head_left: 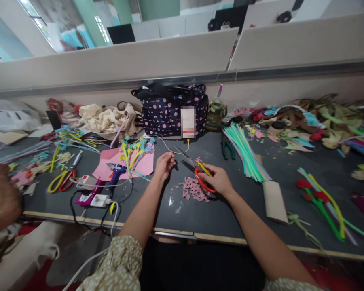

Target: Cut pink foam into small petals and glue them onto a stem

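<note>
My right hand (217, 180) grips scissors (204, 180) by their red and yellow handles, the blades apart and pointing up and left. Under the scissors lies a pile of small pink cut pieces (191, 189). To the left of the blades is my left hand (165, 165), its fingers curled together. What it holds, if anything, is too small to make out. A pink sheet (104, 161) with pipe-cleaner flowers (136, 153) on it lies left of that hand.
A glue gun (117, 173), a power strip (92, 196) and a second pair of scissors (67, 178) lie left. Behind stand a dark patterned bag (166, 113) and a jar (216, 115). Pliers (227, 147) and green pipe cleaners (244, 149) are right. Another person's arm (3, 198) rests far left.
</note>
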`<state>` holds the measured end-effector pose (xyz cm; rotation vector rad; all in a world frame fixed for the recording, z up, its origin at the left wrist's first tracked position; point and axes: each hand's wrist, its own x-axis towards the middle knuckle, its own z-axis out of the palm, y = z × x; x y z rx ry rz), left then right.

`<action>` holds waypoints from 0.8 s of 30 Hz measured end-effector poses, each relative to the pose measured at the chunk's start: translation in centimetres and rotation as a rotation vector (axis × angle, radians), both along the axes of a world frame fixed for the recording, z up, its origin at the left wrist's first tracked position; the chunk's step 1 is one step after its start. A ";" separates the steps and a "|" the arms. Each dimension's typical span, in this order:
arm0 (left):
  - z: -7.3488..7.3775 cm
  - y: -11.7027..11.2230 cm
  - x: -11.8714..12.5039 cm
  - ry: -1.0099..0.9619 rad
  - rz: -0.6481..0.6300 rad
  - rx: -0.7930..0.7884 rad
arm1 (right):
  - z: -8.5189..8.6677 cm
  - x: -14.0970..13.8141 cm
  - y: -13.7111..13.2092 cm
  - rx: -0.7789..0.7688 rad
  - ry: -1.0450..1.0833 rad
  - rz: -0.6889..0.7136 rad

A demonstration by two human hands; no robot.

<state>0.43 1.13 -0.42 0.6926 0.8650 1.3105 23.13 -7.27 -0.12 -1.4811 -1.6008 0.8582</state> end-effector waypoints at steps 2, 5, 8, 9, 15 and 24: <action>0.2 0.0 -0.1 -0.020 0.014 -0.022 | 0.0 -0.1 -0.2 0.042 -0.088 -0.005; 0.3 0.0 -0.1 -0.047 0.009 -0.043 | 0.0 -0.4 -0.3 0.079 -0.231 -0.033; 0.2 0.0 -0.2 -0.076 -0.010 -0.046 | -0.1 -0.5 -0.4 0.110 -0.345 -0.045; 0.1 0.0 -0.2 -0.085 -0.013 -0.043 | -0.2 -0.6 -0.4 0.124 -0.367 -0.044; 0.1 0.2 -0.2 -0.144 0.008 -0.061 | -0.3 -0.7 -0.6 0.208 -0.438 -0.031; 0.1 0.2 -0.2 -0.134 0.001 -0.052 | -0.5 -0.8 -0.7 0.283 -0.494 -0.005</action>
